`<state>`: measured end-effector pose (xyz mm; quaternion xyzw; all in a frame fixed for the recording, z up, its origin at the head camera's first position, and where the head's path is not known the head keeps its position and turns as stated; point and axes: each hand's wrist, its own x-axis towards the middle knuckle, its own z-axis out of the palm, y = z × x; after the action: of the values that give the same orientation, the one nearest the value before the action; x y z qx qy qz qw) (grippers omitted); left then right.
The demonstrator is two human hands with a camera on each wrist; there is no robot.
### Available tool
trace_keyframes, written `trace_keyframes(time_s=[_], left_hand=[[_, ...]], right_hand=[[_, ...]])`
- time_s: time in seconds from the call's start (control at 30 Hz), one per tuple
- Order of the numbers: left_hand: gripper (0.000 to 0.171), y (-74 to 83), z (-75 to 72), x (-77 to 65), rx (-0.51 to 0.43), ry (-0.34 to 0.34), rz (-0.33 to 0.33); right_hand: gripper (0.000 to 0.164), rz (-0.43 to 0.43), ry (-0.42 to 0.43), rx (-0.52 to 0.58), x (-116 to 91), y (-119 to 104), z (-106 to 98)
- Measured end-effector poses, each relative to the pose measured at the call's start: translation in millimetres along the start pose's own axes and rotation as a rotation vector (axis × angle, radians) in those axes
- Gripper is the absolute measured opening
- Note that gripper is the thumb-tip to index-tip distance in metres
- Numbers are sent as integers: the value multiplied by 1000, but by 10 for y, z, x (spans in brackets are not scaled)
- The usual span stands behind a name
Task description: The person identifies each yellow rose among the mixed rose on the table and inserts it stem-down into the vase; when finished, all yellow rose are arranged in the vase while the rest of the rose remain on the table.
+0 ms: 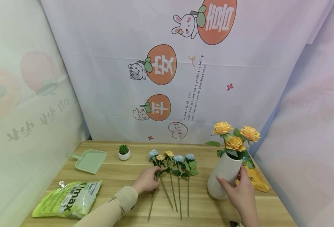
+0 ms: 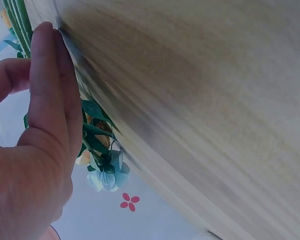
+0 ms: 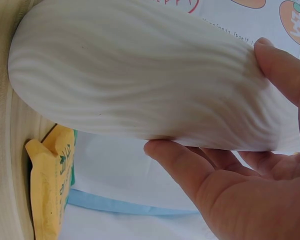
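Note:
My right hand [image 1: 242,190] grips a white vase [image 3: 135,75] with wavy ridges, thumb on one side and fingers on the other. The vase leans to the right, its base at or close to the tabletop. Yellow roses [image 1: 235,143] with green leaves stand in its mouth. My left hand [image 1: 147,180] is at the stems of the leftmost roses, a blue rose [image 1: 153,154] and a yellow rose [image 1: 160,157]. In the left wrist view, two fingers [image 2: 45,85] stretch along the tabletop; whether they pinch a stem is hidden. Beside them lie several more long-stemmed roses [image 1: 178,158].
A green dustpan [image 1: 91,161] and a small potted succulent [image 1: 124,153] are at the back left. Nearer, a green-and-white bag [image 1: 70,200] with a clip lies on the wooden table [image 1: 121,197]. Behind the vase sits a yellow packet [image 1: 256,178]. Printed cloth [image 1: 113,104] hangs around the table.

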<state>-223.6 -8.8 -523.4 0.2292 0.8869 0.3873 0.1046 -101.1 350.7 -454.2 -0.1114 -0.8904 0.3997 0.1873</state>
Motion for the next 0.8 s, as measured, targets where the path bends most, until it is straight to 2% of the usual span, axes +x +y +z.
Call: trace_keyframes(time_s=[0.13, 0.23, 0.47, 0.6, 0.8], left_hand=[[63, 3, -12, -5, -7, 17, -22], [58, -13, -4, 7, 25, 38, -31], [43, 10, 44, 31, 232, 77, 26], [34, 30, 45, 35, 249, 77, 31], [19, 37, 14, 51, 253, 115, 32]], right_hand=[[110, 1, -2, -1, 0, 9, 5], [111, 3, -4, -3, 2, 16, 10], [112, 0, -10, -6, 3, 14, 17], [111, -3, -8, -8, 2, 16, 18], [113, 2, -11, -13, 15, 27, 9]])
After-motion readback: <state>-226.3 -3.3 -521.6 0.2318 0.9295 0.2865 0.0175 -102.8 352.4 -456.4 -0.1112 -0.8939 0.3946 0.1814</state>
